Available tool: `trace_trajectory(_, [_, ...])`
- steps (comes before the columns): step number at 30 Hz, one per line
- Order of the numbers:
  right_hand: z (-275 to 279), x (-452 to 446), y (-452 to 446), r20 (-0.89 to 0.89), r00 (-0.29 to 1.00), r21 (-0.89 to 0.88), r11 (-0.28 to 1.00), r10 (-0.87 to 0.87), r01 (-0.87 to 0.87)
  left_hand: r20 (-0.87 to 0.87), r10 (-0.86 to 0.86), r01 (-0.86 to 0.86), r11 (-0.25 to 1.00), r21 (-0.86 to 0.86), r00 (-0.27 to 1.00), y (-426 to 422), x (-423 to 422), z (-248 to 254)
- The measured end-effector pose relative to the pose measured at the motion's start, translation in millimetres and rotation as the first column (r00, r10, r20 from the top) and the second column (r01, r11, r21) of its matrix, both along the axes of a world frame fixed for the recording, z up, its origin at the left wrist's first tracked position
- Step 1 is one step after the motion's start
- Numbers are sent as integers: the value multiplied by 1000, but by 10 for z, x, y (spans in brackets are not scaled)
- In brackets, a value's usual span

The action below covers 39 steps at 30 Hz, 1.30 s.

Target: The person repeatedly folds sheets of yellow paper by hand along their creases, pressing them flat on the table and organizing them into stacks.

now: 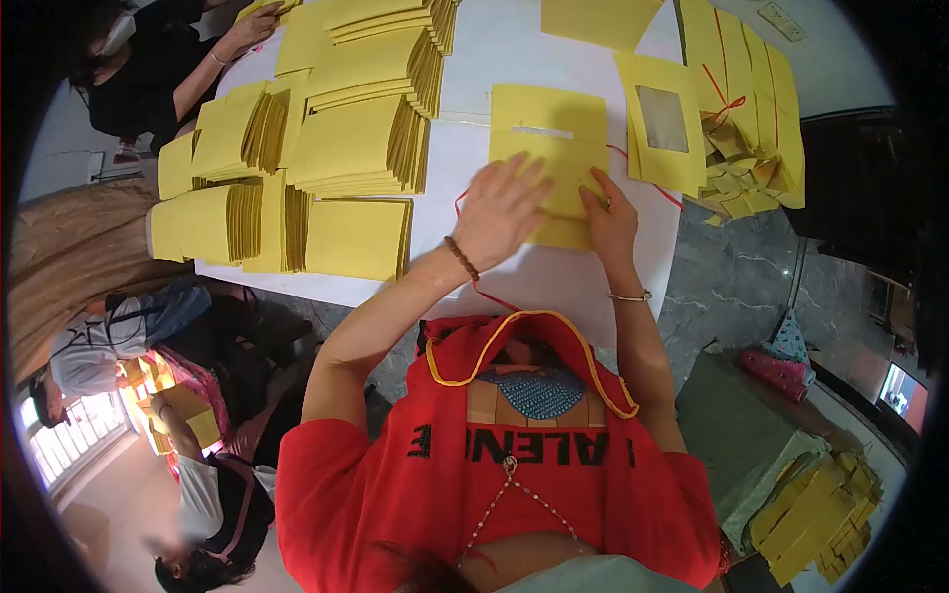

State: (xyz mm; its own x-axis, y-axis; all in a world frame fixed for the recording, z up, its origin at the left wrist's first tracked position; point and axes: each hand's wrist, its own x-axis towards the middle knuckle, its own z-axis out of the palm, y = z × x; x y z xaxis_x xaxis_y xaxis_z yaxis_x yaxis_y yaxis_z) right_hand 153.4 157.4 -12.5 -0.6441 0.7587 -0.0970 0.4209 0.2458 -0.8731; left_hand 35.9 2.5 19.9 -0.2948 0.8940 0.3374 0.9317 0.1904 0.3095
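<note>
The yellow paper piece [549, 119] lies on the white table [460, 163], right of the stacked yellow papers [361, 148]. The left hand [502, 205] rests palm down across its left side, fingers spread. The right hand [611, 217] touches its right edge, fingers bent; whether it pinches, I cannot tell. Both forearms reach forward, the left slanting inward.

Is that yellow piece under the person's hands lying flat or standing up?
Flat: the yellow piece lies broad side up on the white table, left hand spread over it, right hand at its edge.
</note>
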Motion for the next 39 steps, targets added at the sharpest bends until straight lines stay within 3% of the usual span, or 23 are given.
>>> trace_trajectory(1, [-5, -4, -2, -16, 1000, -8, 1000, 2, -2, 13, -84, 85, 989, -124, 996, 33, 41, 3])
trace_trajectory(4, [-67, 3, 20, -40, 999, 63, 998, 15, -13, 35, -112, 115, 988, -102, 993, 102, 78, -159])
trace_trajectory(8, [-50, 7, 31, -5, 1000, -12, 1000, 12, -12, 10, -93, 93, 978, -185, 996, 124, 82, -233])
trace_trajectory(11, [-86, 4, 31, -4, 1000, 39, 999, 11, -11, 15, -84, 85, 973, -213, 996, 135, 76, -258])
trace_trajectory(14, [-123, 18, 20, -69, 996, 78, 996, 47, -42, 4, -73, 72, 974, -215, 997, 144, 85, -295])
trace_trajectory(16, [132, -18, -88, 201, 979, 269, 960, 22, -77, 14, -72, 73, 974, -213, 997, 151, 90, -321])
trace_trajectory(17, [172, -37, -110, 203, 979, 267, 961, 23, -78, 24, -64, 68, 976, -208, 998, 154, 91, -331])
trace_trajectory(18, [196, -57, -135, 194, 981, 556, 822, 17, -124, 26, -61, 66, 975, -212, 998, 158, 83, -332])
trace_trajectory(19, [209, -76, -159, 183, 983, 786, 597, 18, -157, 17, -71, 73, 961, -265, 997, 156, 74, -327])
trace_trajectory(20, [214, -104, -177, 185, 982, 783, 601, 23, -162, 9, -81, 80, 945, -317, 997, 147, 70, -322])
trace_trajectory(22, [224, -155, -173, 285, 870, 713, 517, 402, -473, 26, -87, 90, 936, -341, 996, 137, 65, -309])
trace_trajectory(23, [234, -162, -157, 321, 804, 644, 508, 500, -573, 41, -96, 105, 927, -360, 995, 143, 60, -303])
trace_trajectory(27, [4, -197, -109, 311, 803, 599, 551, 509, -581, 116, -64, 101, 932, -348, 991, 148, 39, -298])
trace_trajectory(29, [-36, -187, -131, 220, 853, 483, 707, 473, -516, 215, -66, 112, 971, -209, 974, 132, 10, -322])
trace_trajectory(31, [-52, -184, -140, 229, 863, 521, 692, 450, -499, 244, -76, 131, 967, -219, 967, 111, -57, -326])
trace_trajectory(33, [-50, -214, -155, 232, 876, 558, 680, 423, -477, 698, -35, 135, 987, -89, 715, 102, -167, -327])
trace_trajectory(34, [-32, -215, -173, 273, 872, 590, 645, 406, -485, 800, -99, 131, 991, 27, 592, 84, -209, -347])
trace_trajectory(35, [-20, -221, -182, 310, 867, 624, 605, 389, -494, 801, -97, 126, 992, 27, 590, 40, -205, -344])
trace_trajectory(37, [-22, -242, -183, 331, 863, 654, 566, 383, -502, 702, -49, 10, 998, 60, 711, -2, -246, -209])
trace_trajectory(38, [-26, -241, -187, 354, 857, 677, 530, 374, -511, 483, 14, 20, 998, -66, 876, -42, -270, -227])
trace_trajectory(39, [-25, -245, -186, 357, 854, 675, 527, 378, -516, 486, 19, 15, 998, -66, 874, -76, -268, -301])
